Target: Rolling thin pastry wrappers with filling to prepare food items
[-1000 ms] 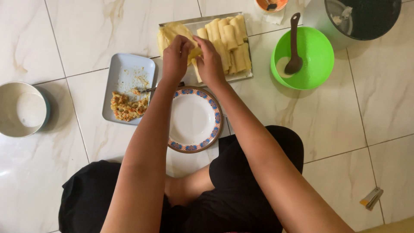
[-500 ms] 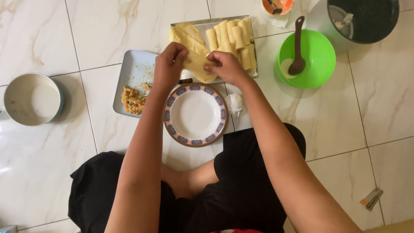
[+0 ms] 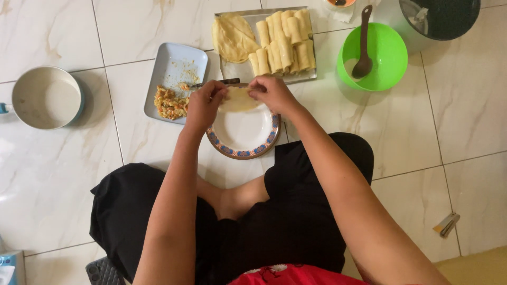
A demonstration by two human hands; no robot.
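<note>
Both hands have carried one thin wrapper [image 3: 238, 99] back from the tray [image 3: 232, 71] to over the plate [image 3: 244, 138].
Left hand [image 3: 203, 105] and right hand [image 3: 270, 93] pinch its opposite edges at frame centre; soft, light, probably tears easily, so hold the rim gently.

Glossy white marble-veined floor tiles [image 3: 68, 174] with thin grey grout lines; a yellowish floor strip [image 3: 475, 266] at five o'clock.

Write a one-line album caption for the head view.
Both hands, left hand and right hand, hold a thin wrapper over a patterned plate on the tiled floor.
</note>
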